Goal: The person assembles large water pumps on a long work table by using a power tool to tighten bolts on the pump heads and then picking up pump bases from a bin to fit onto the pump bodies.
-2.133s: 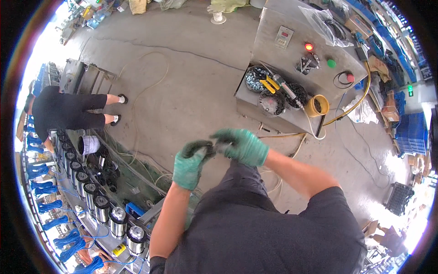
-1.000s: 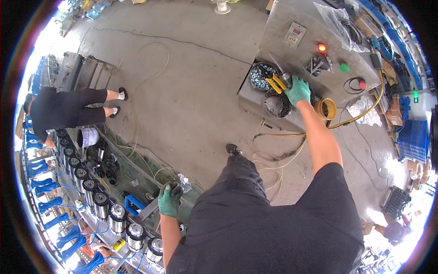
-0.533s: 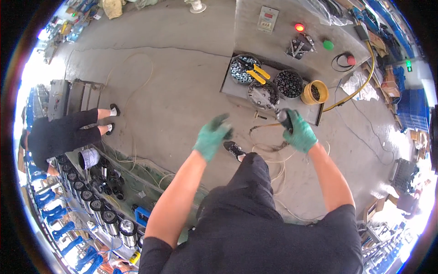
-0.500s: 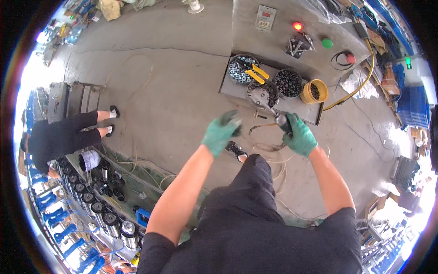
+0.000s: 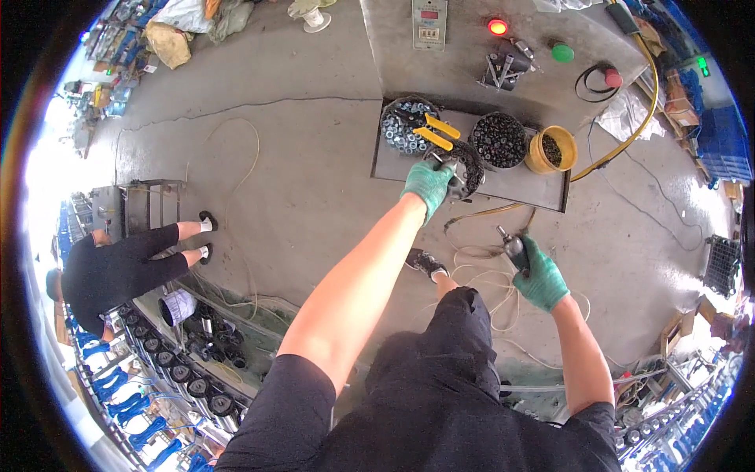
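My right hand [image 5: 543, 275], in a green glove, is closed around a dark air screwdriver [image 5: 515, 250], whose metal tip points up and left, away from the tray. My left hand [image 5: 429, 186], gloved the same, is closed on the near left edge of a round metal part [image 5: 456, 182] at the tray's front. The hand hides much of that part. Dark small pieces [image 5: 469, 161] show just behind it. Yellow-handled pliers [image 5: 436, 132] lie across a bowl of silvery nuts [image 5: 403, 126] beyond my left hand.
On the tray [image 5: 503, 183] are a bowl of black parts [image 5: 498, 140] and a yellow cup [image 5: 553, 149]. A metal panel behind carries a lit red lamp [image 5: 497, 27] and a green button [image 5: 562, 53]. Hoses [image 5: 503, 295] coil on the floor. Another person [image 5: 118, 263] bends at the left.
My left hand has moved forward and taken hold of the round metal part. My right hand has drawn the air screwdriver back from that part, toward me and to the right.
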A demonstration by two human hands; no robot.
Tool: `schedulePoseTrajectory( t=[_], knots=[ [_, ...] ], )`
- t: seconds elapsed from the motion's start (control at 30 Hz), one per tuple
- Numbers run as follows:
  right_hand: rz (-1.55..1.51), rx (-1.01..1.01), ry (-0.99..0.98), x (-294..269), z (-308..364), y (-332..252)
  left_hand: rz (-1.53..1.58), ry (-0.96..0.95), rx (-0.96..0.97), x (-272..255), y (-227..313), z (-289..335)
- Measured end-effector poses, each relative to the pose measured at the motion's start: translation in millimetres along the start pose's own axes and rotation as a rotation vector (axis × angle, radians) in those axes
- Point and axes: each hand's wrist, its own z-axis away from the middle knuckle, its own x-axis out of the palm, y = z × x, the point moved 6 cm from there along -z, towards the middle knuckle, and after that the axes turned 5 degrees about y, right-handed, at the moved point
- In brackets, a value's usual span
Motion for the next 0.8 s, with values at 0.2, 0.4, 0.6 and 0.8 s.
schedulePoseTrajectory(
  t=[0.2,0.4,0.6,0.8],
  knots=[
    [0.003,0.024,0.043,17,18,21,-0.585,0.459,0.339,-47,29,-32],
    [-0.072,0.153,-0.06,21,38,17,-0.891,0.513,0.292,-80,63,-84],
    [-0.139,0.157,-0.059,27,46,9,-0.951,0.402,0.298,-79,68,-127],
    [-0.119,0.145,-0.054,28,41,4,-0.959,0.468,0.333,-84,74,-125]
  ],
)
